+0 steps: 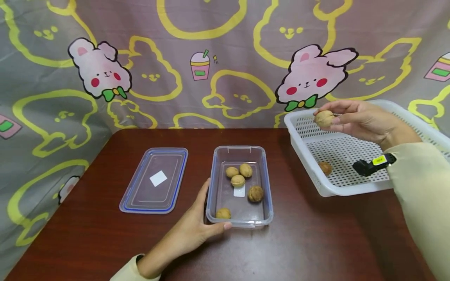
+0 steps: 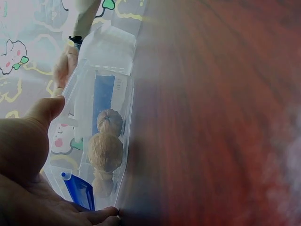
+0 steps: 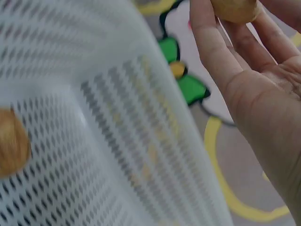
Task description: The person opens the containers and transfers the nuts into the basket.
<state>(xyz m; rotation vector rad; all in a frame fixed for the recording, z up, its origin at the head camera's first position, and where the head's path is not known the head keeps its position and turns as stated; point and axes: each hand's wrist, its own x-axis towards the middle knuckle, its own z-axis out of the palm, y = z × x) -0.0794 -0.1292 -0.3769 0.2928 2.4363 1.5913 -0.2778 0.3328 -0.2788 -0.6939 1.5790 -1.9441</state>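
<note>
My right hand (image 1: 365, 119) pinches a walnut (image 1: 324, 118) between thumb and fingers, over the left part of a white perforated basket (image 1: 318, 183). In the right wrist view that walnut (image 3: 235, 8) shows at the fingertips, beside the basket rim. My left hand (image 1: 193, 228) rests against the near left corner of a clear plastic container (image 1: 269, 195), thumb along the near side and fingers along the left wall. Several walnuts (image 1: 238, 181) lie inside the container, one in its near left corner. Another walnut (image 1: 325, 168) lies in the basket near its left wall.
A clear lid with a blue seal (image 1: 168, 203) lies flat on the dark red table (image 1: 105, 242), left of the container. Behind the table hangs a patterned cloth (image 1: 232, 58). A black wrist strap (image 1: 372, 166) with a yellow label is at my right cuff.
</note>
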